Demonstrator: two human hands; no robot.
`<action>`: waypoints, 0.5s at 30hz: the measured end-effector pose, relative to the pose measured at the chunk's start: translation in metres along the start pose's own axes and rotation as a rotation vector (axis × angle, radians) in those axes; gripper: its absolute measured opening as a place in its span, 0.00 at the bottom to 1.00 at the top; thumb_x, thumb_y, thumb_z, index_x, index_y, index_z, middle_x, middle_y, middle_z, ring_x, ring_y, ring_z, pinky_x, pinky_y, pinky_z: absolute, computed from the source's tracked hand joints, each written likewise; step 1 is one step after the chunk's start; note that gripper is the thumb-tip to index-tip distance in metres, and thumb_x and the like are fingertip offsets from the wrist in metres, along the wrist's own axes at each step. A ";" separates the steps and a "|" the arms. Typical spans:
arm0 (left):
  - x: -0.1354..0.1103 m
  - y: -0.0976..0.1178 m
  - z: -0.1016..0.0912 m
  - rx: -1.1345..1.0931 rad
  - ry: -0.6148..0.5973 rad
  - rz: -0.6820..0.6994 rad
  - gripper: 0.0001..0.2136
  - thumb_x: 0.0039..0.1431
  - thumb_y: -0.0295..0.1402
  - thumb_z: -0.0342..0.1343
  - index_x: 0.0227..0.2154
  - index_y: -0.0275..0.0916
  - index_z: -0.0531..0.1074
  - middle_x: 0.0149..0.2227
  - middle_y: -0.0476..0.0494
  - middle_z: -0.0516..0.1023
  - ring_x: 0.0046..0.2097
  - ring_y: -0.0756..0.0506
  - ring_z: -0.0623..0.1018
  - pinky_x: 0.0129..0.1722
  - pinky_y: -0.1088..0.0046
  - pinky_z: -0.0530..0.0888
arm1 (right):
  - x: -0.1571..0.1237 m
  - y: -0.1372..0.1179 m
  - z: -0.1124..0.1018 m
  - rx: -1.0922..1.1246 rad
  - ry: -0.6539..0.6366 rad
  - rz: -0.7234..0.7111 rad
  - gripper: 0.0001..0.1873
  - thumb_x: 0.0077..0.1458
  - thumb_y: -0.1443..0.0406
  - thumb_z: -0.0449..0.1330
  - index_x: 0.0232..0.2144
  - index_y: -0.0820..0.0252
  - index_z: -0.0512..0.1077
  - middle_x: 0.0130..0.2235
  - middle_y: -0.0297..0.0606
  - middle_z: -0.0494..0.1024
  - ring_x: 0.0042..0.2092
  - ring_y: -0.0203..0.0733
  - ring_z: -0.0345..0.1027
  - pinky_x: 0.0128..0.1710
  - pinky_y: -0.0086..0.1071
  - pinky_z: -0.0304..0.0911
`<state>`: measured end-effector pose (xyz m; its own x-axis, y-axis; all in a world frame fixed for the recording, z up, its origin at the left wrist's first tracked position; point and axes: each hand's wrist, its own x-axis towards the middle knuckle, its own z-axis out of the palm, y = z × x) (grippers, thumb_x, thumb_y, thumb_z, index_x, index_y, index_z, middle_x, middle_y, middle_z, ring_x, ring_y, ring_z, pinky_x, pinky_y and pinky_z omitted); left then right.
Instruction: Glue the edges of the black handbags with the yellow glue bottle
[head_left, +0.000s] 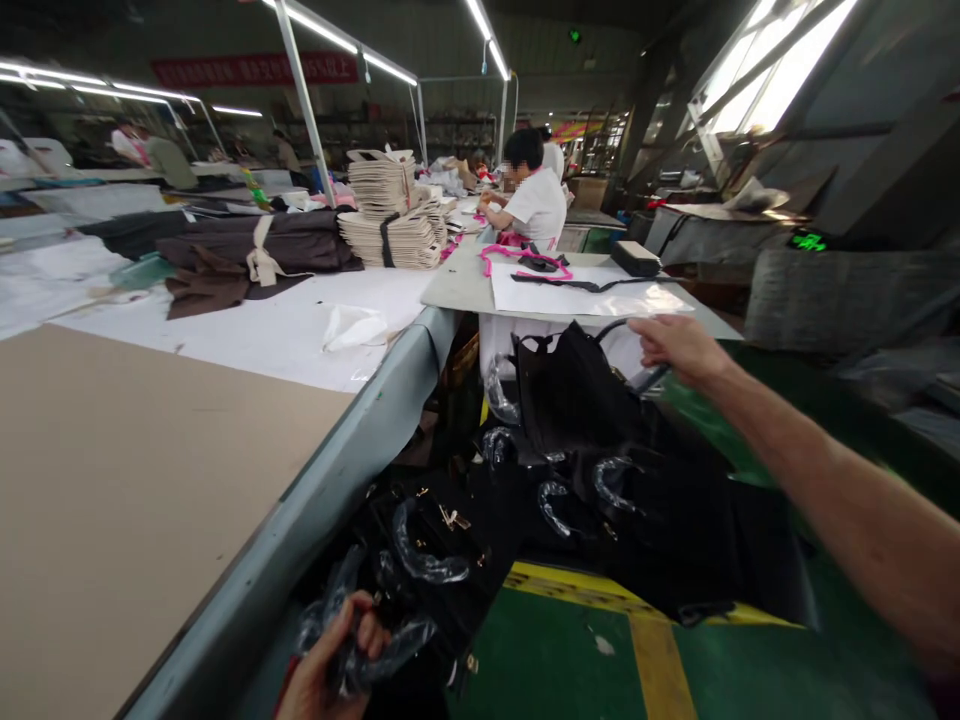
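Black handbags (570,400) lie in a pile below the table edge, several of their curved handles wrapped in clear plastic. At the lower left, my left hand (337,650) is closed around the plastic-wrapped handle (397,645) of a bag with gold-coloured fittings. My right hand (679,345) reaches out to the far side of the pile. Its fingers are wrapped round the dark handle (611,328) of another black bag, whose body hangs tilted over the others. Where one bag ends and another begins is hard to make out.
Left of the pile stands a table with a padded grey-blue edge (360,430) and a brown board (150,430). Bundled beige pieces (394,235) and dark rolled fabric (262,245) lie farther back. A person in white (540,205) works at the far table. Yellow-striped green floor (555,650) shows below.
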<state>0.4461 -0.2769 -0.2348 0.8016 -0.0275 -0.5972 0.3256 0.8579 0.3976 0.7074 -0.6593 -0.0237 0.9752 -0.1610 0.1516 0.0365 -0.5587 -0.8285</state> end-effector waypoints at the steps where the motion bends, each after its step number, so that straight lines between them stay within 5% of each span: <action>1: 0.000 -0.001 0.001 -0.006 -0.017 0.018 0.10 0.43 0.33 0.64 0.30 0.34 0.74 0.23 0.49 0.69 0.25 0.53 0.67 0.29 0.76 0.70 | -0.007 -0.020 -0.003 0.066 -0.047 -0.010 0.20 0.55 0.57 0.57 0.19 0.56 0.53 0.16 0.23 0.51 0.16 0.27 0.43 0.20 0.28 0.53; 5: -0.005 -0.003 0.011 -0.073 -0.058 0.065 0.16 0.47 0.34 0.63 0.41 0.36 0.73 0.35 0.41 0.75 0.28 0.52 0.71 0.33 0.74 0.71 | -0.043 -0.087 -0.001 0.260 -0.248 -0.015 0.23 0.53 0.57 0.60 0.15 0.56 0.54 0.14 0.23 0.48 0.15 0.24 0.37 0.19 0.27 0.53; 8: -0.012 -0.006 0.019 -0.136 -0.121 0.078 0.21 0.46 0.41 0.62 0.43 0.36 0.72 0.41 0.37 0.75 0.30 0.50 0.73 0.35 0.73 0.71 | -0.076 -0.108 0.028 0.355 -0.444 0.027 0.25 0.46 0.54 0.66 0.13 0.57 0.56 0.13 0.24 0.49 0.15 0.24 0.38 0.17 0.27 0.53; 15: -0.033 -0.019 0.004 -0.077 -0.155 0.049 0.25 0.44 0.46 0.62 0.44 0.36 0.72 0.40 0.36 0.76 0.37 0.46 0.75 0.42 0.72 0.70 | -0.154 -0.066 0.146 0.509 -0.740 0.262 0.26 0.40 0.48 0.66 0.19 0.59 0.57 0.18 0.24 0.51 0.18 0.26 0.41 0.16 0.25 0.47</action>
<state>0.4152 -0.2941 -0.2198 0.8854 -0.0582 -0.4612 0.2492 0.8969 0.3653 0.5866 -0.4789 -0.0715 0.8500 0.4255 -0.3106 -0.2840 -0.1266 -0.9504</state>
